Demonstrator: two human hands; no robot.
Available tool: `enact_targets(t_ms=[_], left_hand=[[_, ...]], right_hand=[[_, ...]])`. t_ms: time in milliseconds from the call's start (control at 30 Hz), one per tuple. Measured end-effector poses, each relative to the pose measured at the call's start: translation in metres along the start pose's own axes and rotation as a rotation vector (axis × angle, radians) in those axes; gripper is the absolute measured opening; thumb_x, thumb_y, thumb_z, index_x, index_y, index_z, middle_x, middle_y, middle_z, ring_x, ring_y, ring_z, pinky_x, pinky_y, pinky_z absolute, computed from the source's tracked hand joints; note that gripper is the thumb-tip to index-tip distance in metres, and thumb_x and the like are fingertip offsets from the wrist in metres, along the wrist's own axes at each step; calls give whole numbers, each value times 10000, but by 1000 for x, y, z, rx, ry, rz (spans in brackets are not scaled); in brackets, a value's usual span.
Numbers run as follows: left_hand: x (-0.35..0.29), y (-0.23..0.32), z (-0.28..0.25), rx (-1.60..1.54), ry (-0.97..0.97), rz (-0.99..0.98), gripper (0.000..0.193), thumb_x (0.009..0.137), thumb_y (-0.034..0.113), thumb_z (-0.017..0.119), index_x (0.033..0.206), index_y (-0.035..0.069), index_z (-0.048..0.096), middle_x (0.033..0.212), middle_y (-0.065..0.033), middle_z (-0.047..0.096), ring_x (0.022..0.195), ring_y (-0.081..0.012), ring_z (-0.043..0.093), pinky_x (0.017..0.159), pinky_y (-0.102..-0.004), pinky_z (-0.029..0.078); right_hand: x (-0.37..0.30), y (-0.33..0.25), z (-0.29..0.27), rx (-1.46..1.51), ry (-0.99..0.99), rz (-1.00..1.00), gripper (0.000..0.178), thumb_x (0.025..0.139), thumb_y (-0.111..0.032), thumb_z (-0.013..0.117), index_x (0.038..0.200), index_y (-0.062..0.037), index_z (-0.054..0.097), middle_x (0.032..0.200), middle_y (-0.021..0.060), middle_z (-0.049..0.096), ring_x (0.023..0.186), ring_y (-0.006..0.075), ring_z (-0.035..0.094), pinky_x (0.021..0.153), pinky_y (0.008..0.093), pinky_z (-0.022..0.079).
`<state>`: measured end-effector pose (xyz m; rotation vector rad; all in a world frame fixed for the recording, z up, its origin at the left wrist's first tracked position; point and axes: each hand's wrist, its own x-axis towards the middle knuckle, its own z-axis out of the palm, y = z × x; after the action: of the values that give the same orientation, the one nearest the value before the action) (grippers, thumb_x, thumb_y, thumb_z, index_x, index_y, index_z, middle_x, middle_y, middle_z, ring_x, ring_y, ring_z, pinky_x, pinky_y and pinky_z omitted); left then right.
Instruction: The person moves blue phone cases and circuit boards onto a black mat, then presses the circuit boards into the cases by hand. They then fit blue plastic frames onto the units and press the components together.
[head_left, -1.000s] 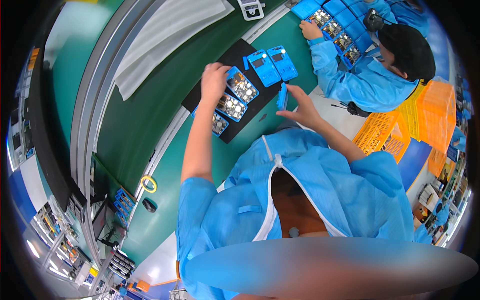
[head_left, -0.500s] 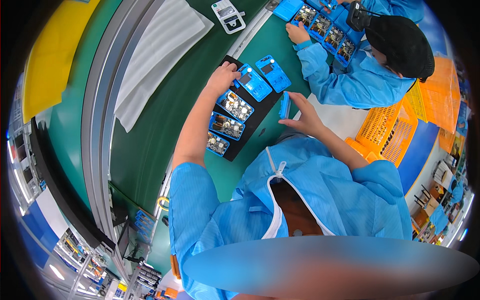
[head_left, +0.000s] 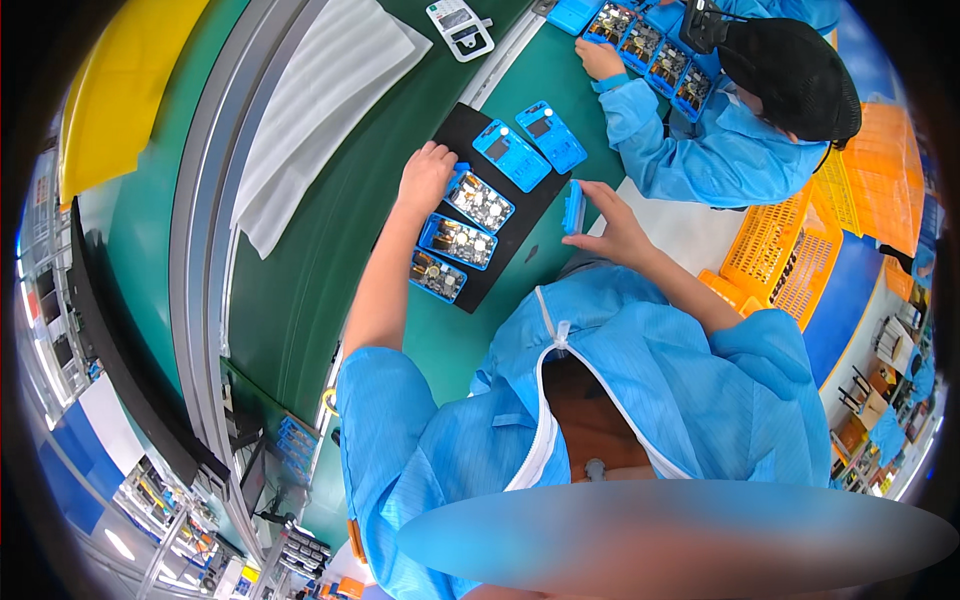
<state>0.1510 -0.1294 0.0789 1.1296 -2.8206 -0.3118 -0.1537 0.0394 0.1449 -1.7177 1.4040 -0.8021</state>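
My left hand (head_left: 428, 178) is at the far-left end of a blue housing with a bare circuit board (head_left: 481, 201), its fingers bent and close together at that end. Part of the grip is hidden behind the hand. Below it lie a second board-filled housing (head_left: 458, 242) and a third one (head_left: 438, 276), in a row on a black mat (head_left: 500, 268). My right hand (head_left: 612, 228) pinches a blue casing (head_left: 573, 208) on edge between thumb and fingers, above the table's near side. Two blue shell halves, a left one (head_left: 512, 156) and a right one (head_left: 552, 137), lie beyond.
A co-worker (head_left: 690, 150) in blue handles a row of similar open housings (head_left: 650, 55) at upper right. A white handheld device (head_left: 460, 28) and white foam sheets (head_left: 310, 120) rest on the dark green belt at left. Orange baskets (head_left: 785, 250) stand at right.
My left hand has drawn back to the left and nearer, away from the blue shell halves to the end of the first housing. The right hand still holds its casing. The view has shifted slightly.
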Motion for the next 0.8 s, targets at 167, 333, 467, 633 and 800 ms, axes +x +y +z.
enact_targets(t_ms=[167,333,467,633,800], left_hand=[[-41,24,27,-233,277,-371,162,739,116,743,870,37,689,866,-111,645,909,-309,584,791,-408,491],[-45,34,47,-383,353,-619,165,736,86,753,868,20,679,860,-129,638,844,-327,611,775,-420,494],[-45,42,58,-321,498,-649,161,738,59,761,865,-8,687,883,-155,639,741,-280,634,681,-370,515],[-45,45,58,-333,489,-627,139,758,51,725,868,-19,677,909,-165,622,751,-312,627,725,-400,514],[-43,51,51,-259,450,-635,114,771,44,692,871,-9,679,877,-153,620,776,-336,625,758,-423,507]], right_hand=[[-4,1,6,10,-28,-9,835,686,-249,855,1387,-62,440,1295,165,510,1188,337,519,985,394,440],[-6,-4,8,12,-48,-22,835,689,-257,855,1386,-59,440,1296,164,511,1189,335,518,983,394,442],[-7,-7,7,1,-22,-30,840,686,-263,858,1386,-58,441,1292,160,514,1177,337,525,974,387,448],[-11,-3,7,-22,-4,-27,840,684,-262,860,1385,-63,443,1289,154,517,1166,335,533,964,384,456],[-14,-5,7,1,-30,17,832,690,-263,857,1385,-67,445,1294,150,514,1168,328,534,968,383,454]])
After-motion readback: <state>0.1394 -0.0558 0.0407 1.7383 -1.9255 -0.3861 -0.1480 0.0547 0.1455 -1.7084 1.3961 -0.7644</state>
